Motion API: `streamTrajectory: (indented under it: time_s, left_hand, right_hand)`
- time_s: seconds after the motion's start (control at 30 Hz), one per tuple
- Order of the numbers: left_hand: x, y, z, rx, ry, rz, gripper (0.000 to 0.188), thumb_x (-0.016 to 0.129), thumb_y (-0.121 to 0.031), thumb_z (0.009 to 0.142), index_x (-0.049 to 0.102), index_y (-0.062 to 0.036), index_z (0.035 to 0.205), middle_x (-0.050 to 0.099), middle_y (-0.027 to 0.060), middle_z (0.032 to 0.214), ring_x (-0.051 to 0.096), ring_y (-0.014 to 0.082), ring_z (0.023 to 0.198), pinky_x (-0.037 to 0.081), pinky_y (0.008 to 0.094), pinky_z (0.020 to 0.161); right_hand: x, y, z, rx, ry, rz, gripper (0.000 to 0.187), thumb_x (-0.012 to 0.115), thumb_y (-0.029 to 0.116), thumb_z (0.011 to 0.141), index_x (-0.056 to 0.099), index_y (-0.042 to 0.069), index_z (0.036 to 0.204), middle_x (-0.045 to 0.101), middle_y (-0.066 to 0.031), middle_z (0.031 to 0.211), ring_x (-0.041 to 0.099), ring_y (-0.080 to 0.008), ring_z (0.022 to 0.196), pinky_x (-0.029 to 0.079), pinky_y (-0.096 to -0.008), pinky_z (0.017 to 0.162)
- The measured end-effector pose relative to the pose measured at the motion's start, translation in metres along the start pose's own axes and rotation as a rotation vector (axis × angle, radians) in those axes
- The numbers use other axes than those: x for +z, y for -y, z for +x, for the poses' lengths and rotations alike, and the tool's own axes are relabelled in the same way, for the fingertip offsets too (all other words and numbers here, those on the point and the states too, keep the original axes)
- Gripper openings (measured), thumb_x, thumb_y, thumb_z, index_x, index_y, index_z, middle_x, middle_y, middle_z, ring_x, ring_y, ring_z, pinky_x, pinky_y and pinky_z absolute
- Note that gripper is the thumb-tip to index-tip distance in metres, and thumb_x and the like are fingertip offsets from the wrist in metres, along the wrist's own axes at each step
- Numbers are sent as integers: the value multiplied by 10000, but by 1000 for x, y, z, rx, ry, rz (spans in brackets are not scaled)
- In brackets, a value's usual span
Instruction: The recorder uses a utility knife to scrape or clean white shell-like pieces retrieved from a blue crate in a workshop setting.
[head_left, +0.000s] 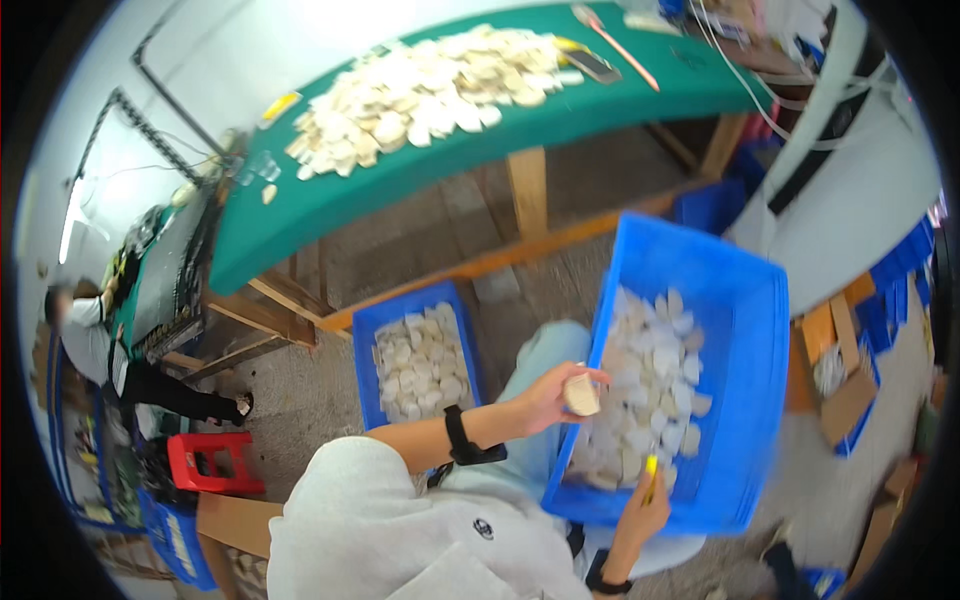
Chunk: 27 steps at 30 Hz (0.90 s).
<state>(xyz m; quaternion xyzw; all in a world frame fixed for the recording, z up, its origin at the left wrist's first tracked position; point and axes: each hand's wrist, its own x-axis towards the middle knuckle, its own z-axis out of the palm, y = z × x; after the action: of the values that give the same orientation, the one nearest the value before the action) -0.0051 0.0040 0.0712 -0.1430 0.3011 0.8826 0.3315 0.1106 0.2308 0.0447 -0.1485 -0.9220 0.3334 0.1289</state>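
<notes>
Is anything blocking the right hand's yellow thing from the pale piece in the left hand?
Nothing visible: just open space between the yellow thing and pale piece; loose pieces lie in the large blue bin below.

A red stool (184, 462) stands near a person (86, 350) in black trousers (165, 396).

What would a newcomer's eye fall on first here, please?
Probably the large blue bin of pale pieces right of centre, where the right hand holds a yellow object. Next, the pale heap on the green table up top, and the red stool at lower left.
</notes>
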Motion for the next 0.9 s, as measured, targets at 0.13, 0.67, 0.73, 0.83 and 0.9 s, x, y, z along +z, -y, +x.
streamTrajectory:
  time_s: [0.13, 0.67, 0.73, 0.83, 0.9]
  left_hand:
    - [-66, -72, -10, 327, -305, -62, 332, 420, -302, 836, 582, -94, 1037, 582, 26, 851, 561, 169, 779, 425, 333, 621]
    - [-50, -235, 12, 531, -348, 760, 491, 455, -355, 926, 387, -61, 1314, 483, 131, 1260, 526, 250, 1068, 471, 357, 860]
    - [-48, -187, 30, 390, -349, 909, 464, 507, -356, 901, 449, -94, 1280, 515, 80, 1222, 534, 206, 1040, 471, 340, 828]
    - [-50, -138, 39, 212, -291, 1053, 459, 560, -353, 872, 493, -95, 1245, 533, 77, 1199, 538, 189, 1009, 467, 325, 811]
    - [-56, -110, 34, 385, -163, 1317, 473, 567, -346, 867, 490, -68, 1241, 503, 119, 1212, 534, 210, 998, 456, 316, 836]
  right_hand:
    - [9, 6, -3, -10, 120, -20, 261, 553, 202, 882, 635, -14, 1004, 651, -193, 855, 622, -343, 738, 471, -377, 634]
    - [8, 2, -6, -95, 25, 19, 249, 578, 200, 867, 636, 2, 1007, 649, -180, 853, 619, -342, 725, 473, -394, 618]
    - [9, -3, -6, -68, 16, -11, 235, 595, 192, 853, 642, 12, 997, 649, -172, 845, 617, -345, 717, 477, -404, 607]
    - [12, 0, -2, -108, -12, 7, 231, 586, 188, 860, 640, 13, 1001, 650, -172, 864, 621, -342, 736, 483, -384, 628]
    - [14, 4, -1, -139, -10, 16, 229, 590, 185, 857, 635, 22, 1011, 651, -165, 861, 624, -334, 740, 485, -375, 631]
